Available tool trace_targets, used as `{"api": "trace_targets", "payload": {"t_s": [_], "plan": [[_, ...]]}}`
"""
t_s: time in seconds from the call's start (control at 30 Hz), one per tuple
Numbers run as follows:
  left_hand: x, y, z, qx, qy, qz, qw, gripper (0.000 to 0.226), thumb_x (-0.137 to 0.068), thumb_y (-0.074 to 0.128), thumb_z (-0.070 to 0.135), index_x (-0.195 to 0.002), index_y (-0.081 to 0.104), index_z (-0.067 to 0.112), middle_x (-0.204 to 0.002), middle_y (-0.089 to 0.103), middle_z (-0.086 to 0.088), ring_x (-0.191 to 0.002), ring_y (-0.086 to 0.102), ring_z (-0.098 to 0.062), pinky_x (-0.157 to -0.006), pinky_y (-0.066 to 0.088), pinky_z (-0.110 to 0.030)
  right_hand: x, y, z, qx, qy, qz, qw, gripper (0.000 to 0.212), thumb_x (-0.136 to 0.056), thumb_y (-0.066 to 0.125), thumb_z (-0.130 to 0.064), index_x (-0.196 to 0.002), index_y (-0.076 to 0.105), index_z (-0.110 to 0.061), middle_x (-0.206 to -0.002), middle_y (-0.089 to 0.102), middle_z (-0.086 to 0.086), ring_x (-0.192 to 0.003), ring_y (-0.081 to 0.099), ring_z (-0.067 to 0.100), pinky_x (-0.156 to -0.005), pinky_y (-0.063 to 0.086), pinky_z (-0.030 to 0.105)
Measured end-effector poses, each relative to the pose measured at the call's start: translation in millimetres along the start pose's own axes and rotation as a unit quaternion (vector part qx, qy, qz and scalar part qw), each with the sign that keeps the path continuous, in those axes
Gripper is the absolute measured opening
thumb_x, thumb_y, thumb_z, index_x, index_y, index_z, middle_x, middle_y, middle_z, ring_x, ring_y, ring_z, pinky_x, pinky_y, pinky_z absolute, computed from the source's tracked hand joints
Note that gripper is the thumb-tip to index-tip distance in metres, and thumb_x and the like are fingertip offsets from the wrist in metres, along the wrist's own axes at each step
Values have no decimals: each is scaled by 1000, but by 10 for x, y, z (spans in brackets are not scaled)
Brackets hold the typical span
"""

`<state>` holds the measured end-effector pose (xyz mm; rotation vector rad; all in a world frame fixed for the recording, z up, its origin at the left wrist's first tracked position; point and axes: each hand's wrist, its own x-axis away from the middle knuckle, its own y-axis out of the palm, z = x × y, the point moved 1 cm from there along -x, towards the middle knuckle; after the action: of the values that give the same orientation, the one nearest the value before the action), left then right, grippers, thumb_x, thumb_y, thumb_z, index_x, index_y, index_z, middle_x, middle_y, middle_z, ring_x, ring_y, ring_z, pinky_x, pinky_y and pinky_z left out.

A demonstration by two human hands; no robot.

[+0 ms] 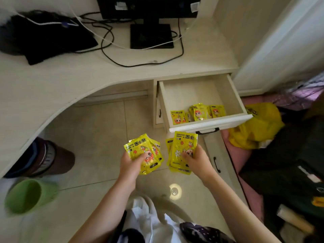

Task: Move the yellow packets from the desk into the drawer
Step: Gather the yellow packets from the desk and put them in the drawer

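Observation:
My left hand (130,163) grips a fanned bunch of yellow hand-warmer packets (140,149) over the floor, in front of the desk. My right hand (196,161) holds a second stack of yellow packets (182,146) just below the drawer's front. The white drawer (235,97) stands pulled out under the desk's right end. Several yellow packets (198,112) lie inside it against the front wall. The cream desk top (57,78) shows no yellow packets.
A black monitor base (151,35), cables and a black bag (43,37) sit on the desk. A green bin (26,195) and a dark cylinder (43,158) stand on the floor at left. A yellow plastic bag (257,127) lies right of the drawer.

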<state>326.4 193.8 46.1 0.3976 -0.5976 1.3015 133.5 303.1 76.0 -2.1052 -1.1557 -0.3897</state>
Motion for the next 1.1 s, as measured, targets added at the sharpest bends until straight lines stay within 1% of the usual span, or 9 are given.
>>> {"api": "trace_targets", "payload": {"t_s": [0.1, 0.23, 0.5, 0.6, 0.77, 0.9, 0.97, 1.03, 1.1], "plan": [[2, 397, 29, -19, 2, -33, 999, 38, -72, 81, 17, -107, 65, 18, -99, 74, -4, -90, 71, -21, -79, 58, -43, 11, -324, 209, -21, 12, 23, 999, 31, -86, 59, -26, -116, 55, -26, -109, 69, -5, -102, 64, 17, -90, 54, 41], [-88, 792, 90, -43, 4, -60, 997, 39, -71, 81, 19, -106, 65, 19, -99, 74, -3, -90, 72, -22, -80, 58, -47, -54, -641, 364, -54, 37, 46, 997, 26, -89, 60, -21, -115, 56, -23, -107, 69, -3, -98, 67, 17, -86, 56, 41], [-460, 1476, 344, -52, -5, -72, 996, 35, -77, 77, 13, -109, 63, 16, -98, 73, -4, -87, 71, -20, -73, 58, -38, -542, -1122, 304, -77, 54, 76, 993, 24, -87, 63, -18, -110, 58, -25, -107, 70, -2, -99, 67, 20, -90, 54, 44], [-710, 1697, 468, -70, -10, -74, 995, 35, -76, 78, 15, -108, 63, 18, -98, 73, -3, -88, 71, -21, -75, 58, -39, -851, -1269, 225, -84, 62, 78, 991, 27, -81, 62, -28, -108, 59, -30, -105, 71, -5, -97, 68, 19, -89, 55, 48], [-1098, 2029, 685, -106, -24, -82, 991, 35, -75, 79, 20, -106, 63, 21, -100, 73, -1, -91, 70, -20, -81, 57, -44, -1357, -1456, 99, -97, 78, 73, 990, 38, -71, 60, -40, -109, 57, -35, -107, 70, -7, -101, 66, 19, -90, 54, 48], [-1330, 2257, 827, -123, -34, -75, 989, 35, -74, 80, 23, -104, 61, 23, -99, 71, 2, -90, 68, -18, -78, 55, -36, -1739, -1561, -8, -92, 87, 62, 990, 36, -75, 62, -37, -110, 56, -28, -106, 69, -3, -97, 67, 19, -87, 56, 48], [-1446, 2354, 851, -126, -41, -60, 989, 35, -73, 80, 23, -103, 62, 21, -99, 71, 0, -91, 68, -19, -82, 55, -39, -1900, -1611, -107, -78, 87, 59, 991, 35, -77, 63, -38, -109, 56, -26, -105, 69, -2, -96, 67, 19, -86, 56, 46], [-1534, 2437, 883, -125, -48, -48, 990, 39, -69, 81, 26, -103, 63, 21, -99, 72, -1, -90, 68, -20, -85, 55, -44, -2062, -1646, -211, -64, 80, 56, 993, 25, -84, 64, -30, -107, 56, -25, -103, 68, -2, -97, 66, 20, -88, 55, 44], [-1637, 2510, 875, -125, -58, -37, 990, 42, -66, 81, 30, -103, 63, 22, -99, 72, -1, -92, 68, -22, -85, 55, -48, -2245, -1663, -268, -49, 85, 42, 994, 24, -87, 63, -28, -108, 55, -23, -103, 67, -1, -98, 65, 22, -88, 54, 44]]}}
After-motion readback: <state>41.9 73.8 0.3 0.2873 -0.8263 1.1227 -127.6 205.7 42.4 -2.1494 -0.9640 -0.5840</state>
